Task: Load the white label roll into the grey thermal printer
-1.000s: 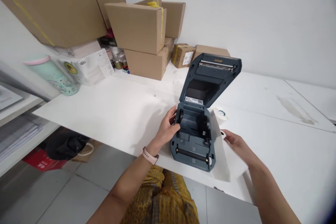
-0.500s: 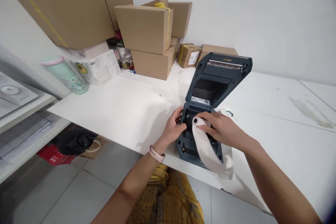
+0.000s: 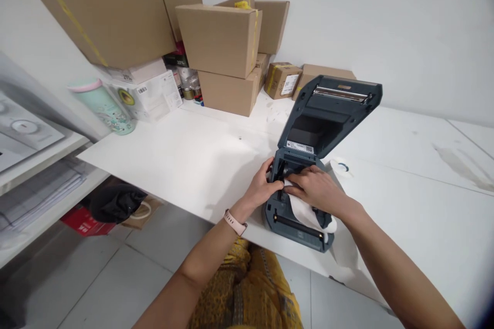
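A dark grey label printer (image 3: 287, 222) stands on the white table, its lid (image 3: 335, 114) raised and tilted back. My left hand (image 3: 263, 185) grips the printer's left side wall, fingers outside and thumb reaching into the bay. Inside the bay, my right hand (image 3: 317, 189) has its fingers closed around a roll of white label paper (image 3: 303, 211). Most of the roll is hidden under that hand. Its loose strip trails toward the printer's front right corner, past the black roller at the front.
Another white roll (image 3: 340, 167) lies right of the printer. Cardboard boxes (image 3: 218, 41) are stacked at the back left. A mint tumbler (image 3: 110, 110) and a white box (image 3: 154, 96) stand at the left. A shelf (image 3: 69, 164) holds papers; the table's front edge is close to me.
My right hand has lowered the label roll into the printer's bay, and the paper strip has come down with it. My left thumb has moved slightly further inward.
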Available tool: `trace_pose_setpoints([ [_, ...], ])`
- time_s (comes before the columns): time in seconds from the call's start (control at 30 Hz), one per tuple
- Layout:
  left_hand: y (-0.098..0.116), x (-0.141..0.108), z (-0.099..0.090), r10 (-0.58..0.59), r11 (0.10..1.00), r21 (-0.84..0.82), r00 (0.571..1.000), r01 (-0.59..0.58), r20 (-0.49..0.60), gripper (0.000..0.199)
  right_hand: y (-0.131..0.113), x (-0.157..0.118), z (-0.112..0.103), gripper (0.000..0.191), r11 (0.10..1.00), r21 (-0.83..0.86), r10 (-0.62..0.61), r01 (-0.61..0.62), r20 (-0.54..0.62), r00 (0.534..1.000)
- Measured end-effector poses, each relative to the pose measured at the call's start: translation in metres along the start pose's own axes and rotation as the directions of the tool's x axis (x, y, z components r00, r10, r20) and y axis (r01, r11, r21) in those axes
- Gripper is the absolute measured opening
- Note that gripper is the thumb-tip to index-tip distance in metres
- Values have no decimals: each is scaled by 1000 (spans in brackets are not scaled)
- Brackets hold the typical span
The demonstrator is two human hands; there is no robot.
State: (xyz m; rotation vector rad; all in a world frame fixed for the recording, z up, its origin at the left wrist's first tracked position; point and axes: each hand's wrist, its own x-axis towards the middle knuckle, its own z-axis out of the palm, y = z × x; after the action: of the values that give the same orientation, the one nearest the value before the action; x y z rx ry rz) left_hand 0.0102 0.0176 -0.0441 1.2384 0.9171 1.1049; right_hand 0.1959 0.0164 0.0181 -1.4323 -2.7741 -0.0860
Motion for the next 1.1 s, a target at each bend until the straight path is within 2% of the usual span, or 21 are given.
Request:
trace_pose_setpoints([
  [0.1, -1, 0, 0, -1, 1000, -8, 1000, 1, 3, 81, -2, -9, 5, 26, 1000, 11, -10, 10, -59, 998],
  [0.17, -1, 0, 0, 2, 1000, 1, 1000, -2, -2, 80, -8, -20, 7, 29, 1000, 17, -16, 19, -160, 987],
  [0.27, -1, -1, 0, 0, 1000, 27, 1000, 0, -14, 79, -24, -41, 10, 33, 999, 31, -11, 22, -331, 944],
  [0.37, 1, -2, 1, 7, 1000, 22, 1000, -7, -13, 78, -43, -57, 11, 30, 999, 53, 25, -3, -416, 909],
  [0.67, 7, -3, 2, 3, 1000, 10, 1000, -2, -17, 77, -72, -63, 16, 26, 998, 5, 52, -58, -548, 835],
  [0.9, 6, -3, 2, -35, 999, 23, 999, 36, -27, 79, -91, -69, 23, 29, 989, 60, 144, -134, -568, 810],
  [1.1, 4, -3, 1, -31, 999, 24, 999, 31, -18, 78, -108, -78, 31, 44, 977, 104, 211, -187, -619, 757],
])
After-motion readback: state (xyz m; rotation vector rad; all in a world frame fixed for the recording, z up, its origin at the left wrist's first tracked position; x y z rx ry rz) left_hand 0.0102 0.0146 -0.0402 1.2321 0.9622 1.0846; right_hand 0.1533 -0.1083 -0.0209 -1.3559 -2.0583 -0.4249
